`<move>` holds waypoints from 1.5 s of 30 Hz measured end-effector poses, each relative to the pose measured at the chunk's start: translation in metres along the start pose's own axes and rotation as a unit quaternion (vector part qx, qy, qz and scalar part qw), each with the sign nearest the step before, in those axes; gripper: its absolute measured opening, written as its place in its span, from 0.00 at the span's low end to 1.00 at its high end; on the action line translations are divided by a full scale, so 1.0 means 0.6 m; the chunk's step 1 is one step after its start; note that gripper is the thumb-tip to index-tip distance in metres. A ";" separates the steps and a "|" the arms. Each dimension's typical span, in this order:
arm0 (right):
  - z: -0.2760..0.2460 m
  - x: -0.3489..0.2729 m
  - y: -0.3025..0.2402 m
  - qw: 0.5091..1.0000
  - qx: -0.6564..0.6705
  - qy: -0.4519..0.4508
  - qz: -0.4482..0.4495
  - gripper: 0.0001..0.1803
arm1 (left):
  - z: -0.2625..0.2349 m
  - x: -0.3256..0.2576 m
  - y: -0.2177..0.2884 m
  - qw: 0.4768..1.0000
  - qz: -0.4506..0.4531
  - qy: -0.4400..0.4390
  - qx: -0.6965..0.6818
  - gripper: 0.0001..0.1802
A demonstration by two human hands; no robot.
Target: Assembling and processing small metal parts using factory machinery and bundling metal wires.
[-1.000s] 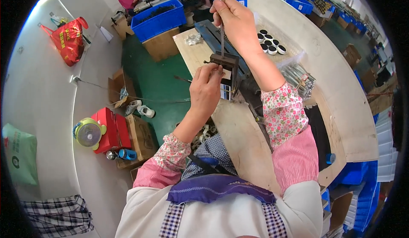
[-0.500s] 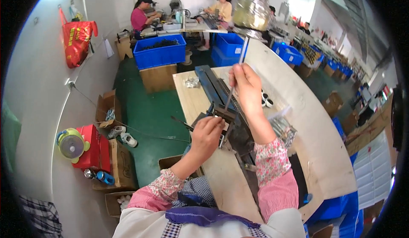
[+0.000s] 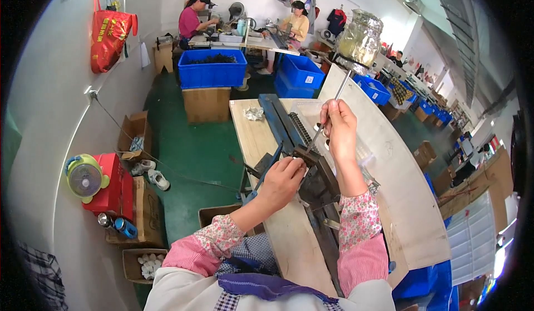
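Near the middle of the bench, my right hand (image 3: pixel 340 123) grips a thin metal rod (image 3: pixel 342 85). The rod slants up to a silver, foil-wrapped cylindrical piece (image 3: pixel 359 41), and its lower end reaches a dark metal fixture (image 3: pixel 320 172). My left hand (image 3: pixel 282 182) is closed at the near left side of that fixture, fingertips bunched together by its top edge. Whatever they pinch is too small or hidden to name. A long blue-and-black metal rail (image 3: pixel 272 110) runs along the bench beyond the fixture.
Crumpled foil (image 3: pixel 253 113) lies on the wooden bench top (image 3: pixel 247 136). A curved pale partition (image 3: pixel 400 161) borders the right side. Blue bins (image 3: pixel 211 77) stand ahead, where two people work at another table. Left are a small fan (image 3: pixel 86 178) and cardboard boxes (image 3: pixel 147 211).
The view has shifted, so the scene sits differently. My right hand still grips the rod, whose foil-wrapped top now appears farther right and lower. The left hand stays at the fixture.
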State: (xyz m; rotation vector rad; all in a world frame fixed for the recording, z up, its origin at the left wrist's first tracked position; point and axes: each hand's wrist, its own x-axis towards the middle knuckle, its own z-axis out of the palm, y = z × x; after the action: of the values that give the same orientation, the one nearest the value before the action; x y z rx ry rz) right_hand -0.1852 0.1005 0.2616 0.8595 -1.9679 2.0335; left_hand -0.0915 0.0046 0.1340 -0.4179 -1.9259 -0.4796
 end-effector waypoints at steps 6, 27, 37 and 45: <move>0.002 0.009 -0.013 0.997 -0.070 0.017 -0.029 0.17 | 0.001 0.001 -0.017 0.999 0.018 -0.037 -0.004 0.14; 0.012 0.033 0.018 0.998 0.051 -0.017 -0.018 0.15 | 0.003 0.000 -0.046 0.991 0.122 -0.050 0.024 0.13; 0.009 0.022 -0.005 0.999 -0.015 -0.011 -0.042 0.15 | 0.007 0.019 -0.065 0.983 0.169 -0.066 0.008 0.14; 0.002 0.025 -0.013 0.998 -0.009 -0.029 -0.058 0.15 | 0.023 0.025 -0.069 0.989 0.145 -0.030 -0.012 0.13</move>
State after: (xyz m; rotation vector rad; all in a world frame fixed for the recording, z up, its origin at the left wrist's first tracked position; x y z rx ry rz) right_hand -0.1932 0.0966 0.2757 1.0141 -1.9137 1.9458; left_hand -0.1283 -0.0229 0.1371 -0.7215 -1.8781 -0.3026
